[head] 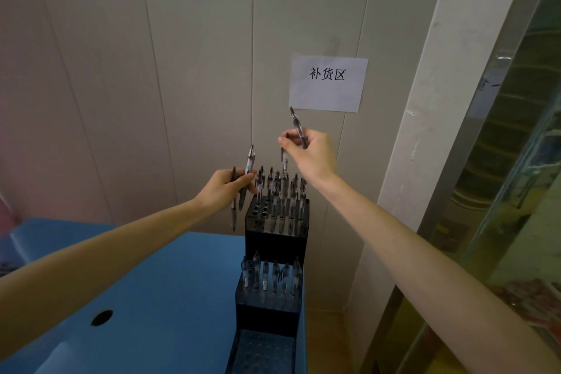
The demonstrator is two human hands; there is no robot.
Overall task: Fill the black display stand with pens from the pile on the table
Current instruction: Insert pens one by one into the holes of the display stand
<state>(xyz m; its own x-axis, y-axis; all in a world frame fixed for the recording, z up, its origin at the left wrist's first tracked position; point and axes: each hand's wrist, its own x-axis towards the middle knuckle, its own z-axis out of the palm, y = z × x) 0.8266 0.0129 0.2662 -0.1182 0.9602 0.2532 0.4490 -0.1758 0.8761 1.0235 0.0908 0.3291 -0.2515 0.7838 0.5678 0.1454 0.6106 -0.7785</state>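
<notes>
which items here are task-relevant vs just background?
Job:
black display stand
pens in left hand
pens in right hand
pens already in the stand

Background:
paper sign on the wall
blue table
glass panel at right

Left hand point(226, 188) grips pens point(243, 188) beside stand point(276, 234); right hand point(309, 152) pinches pen point(297, 127) above.

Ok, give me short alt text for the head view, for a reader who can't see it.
Both hands hold pens above a tiered black display stand on a blue table: the left hand grips several, the right hand pinches two. The top tier is mostly full, the lowest tier empty.
</notes>
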